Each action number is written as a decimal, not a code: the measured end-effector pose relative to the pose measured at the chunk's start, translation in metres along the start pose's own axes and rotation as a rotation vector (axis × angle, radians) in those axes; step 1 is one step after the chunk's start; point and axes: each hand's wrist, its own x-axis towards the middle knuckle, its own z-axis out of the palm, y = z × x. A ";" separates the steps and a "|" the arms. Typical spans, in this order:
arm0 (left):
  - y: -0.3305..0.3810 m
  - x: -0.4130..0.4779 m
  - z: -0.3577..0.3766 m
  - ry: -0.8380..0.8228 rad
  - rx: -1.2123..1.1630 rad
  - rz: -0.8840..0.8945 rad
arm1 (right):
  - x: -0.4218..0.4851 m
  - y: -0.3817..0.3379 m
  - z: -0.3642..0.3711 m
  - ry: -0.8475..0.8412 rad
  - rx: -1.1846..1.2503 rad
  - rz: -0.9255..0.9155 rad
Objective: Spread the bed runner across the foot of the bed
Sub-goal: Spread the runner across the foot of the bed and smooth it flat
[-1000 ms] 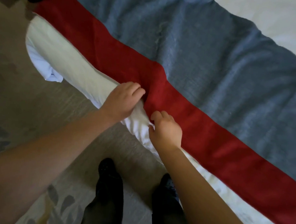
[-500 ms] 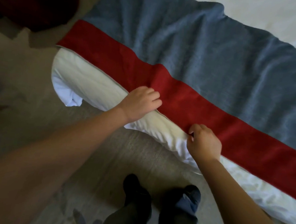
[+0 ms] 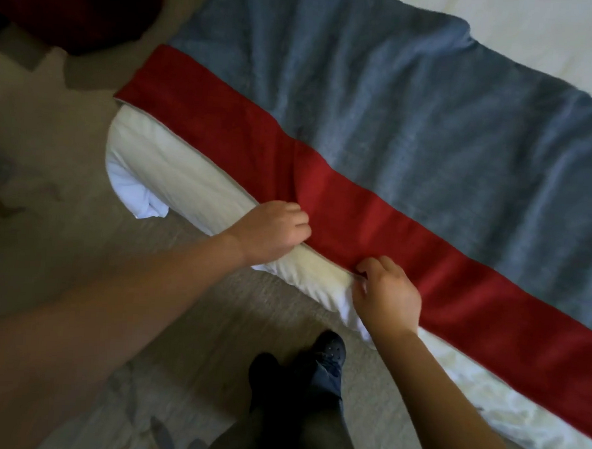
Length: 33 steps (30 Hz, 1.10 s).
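The bed runner [image 3: 412, 137] lies across the foot of the white bed [image 3: 187, 170]. It is blue-grey cloth with a wide red band along the near side. A fold creases the red band just above my left hand. My left hand [image 3: 273, 231] pinches the red band's near edge with closed fingers. My right hand [image 3: 385, 296] grips the same edge a little to the right, thumb and fingers closed on the hem. The runner's right end runs out of view.
Beige carpet [image 3: 58, 218] with a leaf pattern lies beside the bed. My two dark shoes [image 3: 325, 349] stand close to the mattress edge. A dark red object [image 3: 79, 10] sits on the floor at the upper left. White bedding [image 3: 538, 31] shows beyond the runner.
The view has shifted so the runner's left end and the bed corner are in full sight. My right hand first moved away from my left along the red edge, then came back closer.
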 end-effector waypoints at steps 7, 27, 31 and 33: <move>-0.050 -0.022 -0.010 -0.032 0.057 -0.294 | 0.035 -0.032 -0.023 0.019 0.073 -0.323; -0.155 -0.075 -0.017 -0.004 0.184 -0.168 | 0.078 -0.147 0.010 -0.051 -0.100 -0.287; -0.182 -0.100 -0.019 -0.070 0.214 -0.201 | 0.077 -0.171 0.015 -0.018 -0.064 -0.216; -0.207 -0.113 -0.023 -0.057 0.206 -0.298 | 0.087 -0.188 0.017 0.016 -0.069 -0.190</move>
